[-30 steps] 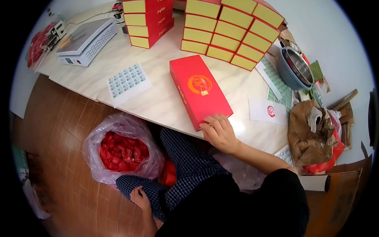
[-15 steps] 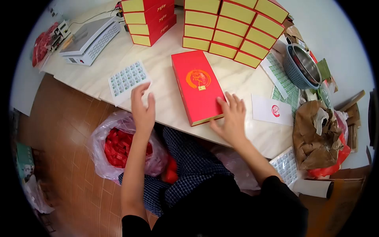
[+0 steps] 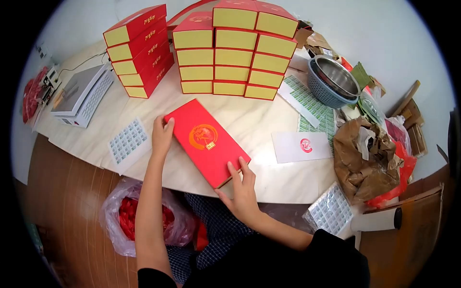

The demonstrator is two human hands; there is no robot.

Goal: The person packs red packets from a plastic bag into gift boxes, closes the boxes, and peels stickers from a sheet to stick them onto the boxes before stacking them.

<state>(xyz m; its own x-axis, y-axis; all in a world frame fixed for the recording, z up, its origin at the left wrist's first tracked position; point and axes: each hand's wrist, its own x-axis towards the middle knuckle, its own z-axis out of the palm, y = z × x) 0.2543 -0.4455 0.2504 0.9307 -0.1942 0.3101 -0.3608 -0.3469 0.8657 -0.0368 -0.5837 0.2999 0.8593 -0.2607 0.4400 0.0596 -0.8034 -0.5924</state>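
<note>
A red gift box [image 3: 201, 127] with a round gold emblem lies at a slant on the marbled table, its lid closed. My left hand [image 3: 162, 138] grips its far left corner, thumb near the top face and fingers along the side. At the opposite, near right corner, my right hand [image 3: 242, 192] holds the box, with fingertips on the lid and the thumb by the front edge. To the left of my left hand lies a sheet of small printed stickers [image 3: 128, 141]. A white card with a red round emblem [image 3: 290, 148] is to the right.
Stacked red-and-yellow boxes [image 3: 234, 61] and a leaning stack [image 3: 139, 53] stand behind. A white flat-topped device [image 3: 84, 93] is at left. A blue basket with a metal bowl [image 3: 331, 86], crumpled brown paper [image 3: 360, 163] and a white cylinder [image 3: 377, 220] crowd the right. A plastic bag of red material [image 3: 115, 211] sits below.
Both hands have come onto the box, which has turned so its far end points left. My left hand moved from open air to its corner. The view has shifted too.
</note>
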